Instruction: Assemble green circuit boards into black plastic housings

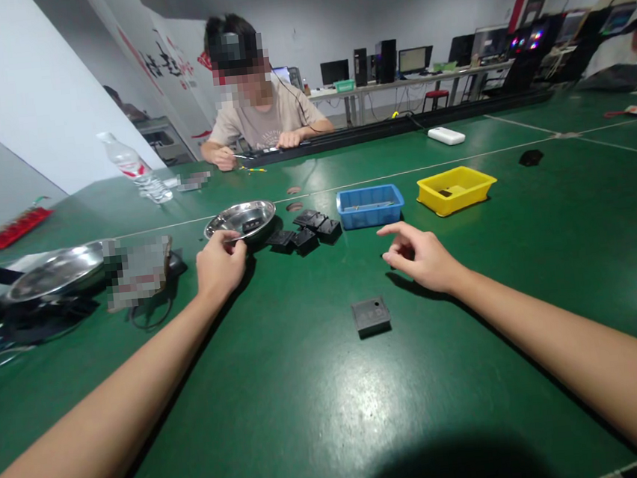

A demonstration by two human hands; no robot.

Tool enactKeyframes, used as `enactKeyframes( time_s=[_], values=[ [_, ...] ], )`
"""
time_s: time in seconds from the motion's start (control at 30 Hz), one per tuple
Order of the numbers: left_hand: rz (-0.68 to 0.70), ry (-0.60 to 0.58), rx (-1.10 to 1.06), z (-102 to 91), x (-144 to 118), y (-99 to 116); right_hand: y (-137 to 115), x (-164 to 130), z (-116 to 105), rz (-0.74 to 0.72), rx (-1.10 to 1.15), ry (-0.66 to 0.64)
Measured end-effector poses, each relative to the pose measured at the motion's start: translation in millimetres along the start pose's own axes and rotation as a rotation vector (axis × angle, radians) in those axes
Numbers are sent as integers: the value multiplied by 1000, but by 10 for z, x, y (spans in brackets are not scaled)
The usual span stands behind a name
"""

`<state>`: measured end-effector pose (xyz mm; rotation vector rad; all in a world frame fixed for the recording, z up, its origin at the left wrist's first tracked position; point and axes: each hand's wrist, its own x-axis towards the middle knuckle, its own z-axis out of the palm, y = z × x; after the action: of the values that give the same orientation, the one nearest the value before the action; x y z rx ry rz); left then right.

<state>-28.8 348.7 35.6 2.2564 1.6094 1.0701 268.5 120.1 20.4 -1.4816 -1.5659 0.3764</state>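
My left hand (220,263) reaches to the near rim of a small steel bowl (221,224), its fingertips pinched at the edge; whether it grips the rim I cannot tell. A dark part lies inside the bowl. My right hand (418,256) hovers just above the green table (312,405) with fingers loosely spread and the index finger pointing left; it holds nothing. A grey square part (370,314) lies on the table just in front of it. A cluster of several black square parts (305,233) sits right of the bowl.
A blue tray (370,205) and a yellow tray (456,189) stand beyond my right hand. A larger steel bowl (56,270) and cables lie at the left. A water bottle (136,168) stands at the back left. A person sits across the table, working.
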Motion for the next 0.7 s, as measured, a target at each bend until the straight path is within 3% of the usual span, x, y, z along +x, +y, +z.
enactKeyframes(
  time_s=[0.07,0.13,0.3,0.37,0.53,0.7],
  values=[
    [54,33,-13,-6,-55,44,106,73,-39,22,-84,81],
    [203,29,-16,-3,-136,110,205,154,-74,57,-193,146],
    [891,-281,-61,27,-462,392,445,354,-122,64,-482,188],
    [1066,-358,-46,28,-605,513,523,409,-135,56,-559,183],
    [1206,-362,-74,4,-772,640,603,442,-184,72,-622,284],
    [1145,-262,-76,24,-721,582,481,363,-226,1,-495,413]
  ],
)
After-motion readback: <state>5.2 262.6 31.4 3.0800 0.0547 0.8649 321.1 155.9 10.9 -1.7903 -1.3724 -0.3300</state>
